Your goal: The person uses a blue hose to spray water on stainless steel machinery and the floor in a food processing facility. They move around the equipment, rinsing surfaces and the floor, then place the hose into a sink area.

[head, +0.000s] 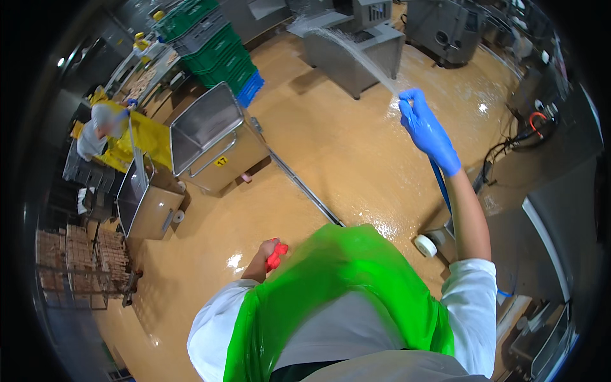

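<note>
My right hand (pixel 426 128), in a blue glove, is raised ahead and closed around the end of a blue hose (pixel 440 185). From the hose end a jet of water (pixel 363 58) arcs up and to the left, towards a stainless steel machine (pixel 355 59). The hose runs back below my right forearm. Down at my left side, my bare left hand (pixel 268 248) is closed on a crumpled red item (pixel 277 257), perhaps a glove or cloth. A green apron (pixel 353 267) covers my front.
A steel tub cart (pixel 224 160) and a smaller one (pixel 152 210) stand at left, near a person in a yellow apron (pixel 148 136). Behind them rise stacked green crates (pixel 219 52). A drain channel (pixel 305 186) crosses the wet floor (pixel 329 133). Cables (pixel 499 150) hang at right.
</note>
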The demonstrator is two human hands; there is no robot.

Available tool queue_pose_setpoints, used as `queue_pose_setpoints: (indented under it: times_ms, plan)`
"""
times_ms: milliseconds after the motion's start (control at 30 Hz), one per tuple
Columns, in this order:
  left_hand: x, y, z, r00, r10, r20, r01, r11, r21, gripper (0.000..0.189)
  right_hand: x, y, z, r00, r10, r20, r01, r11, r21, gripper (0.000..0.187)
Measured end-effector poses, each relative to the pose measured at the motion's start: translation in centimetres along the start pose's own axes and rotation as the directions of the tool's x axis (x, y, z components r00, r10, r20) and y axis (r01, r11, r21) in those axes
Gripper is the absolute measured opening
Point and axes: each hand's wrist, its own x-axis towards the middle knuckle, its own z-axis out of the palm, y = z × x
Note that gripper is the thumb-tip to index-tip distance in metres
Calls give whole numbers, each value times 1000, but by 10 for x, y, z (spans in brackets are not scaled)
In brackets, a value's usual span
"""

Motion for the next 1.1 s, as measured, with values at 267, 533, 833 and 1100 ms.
queue_pose_setpoints:
  times_ms: [267, 533, 833, 1100]
  plan:
    - [-6, -14, 1, 999, -40, -25, 42, 996, 81, 38, -12, 56, 22, 996, 91, -26, -87, 989, 117, 17]
    - [-13, -35, 5, 990, -137, -7, 136, 968, 212, 48, -20, 75, 42, 991, 87, -103, -88, 996, -5, 16]
    - [-4, -25, 3, 996, -78, -43, 85, 981, 173, 49, -29, 94, 59, 986, 114, -124, -112, 993, 26, 17]
    - [20, -45, 1, 999, -51, -7, 51, 995, 91, 43, -40, 90, 65, 980, 170, -104, -164, 984, 63, 20]
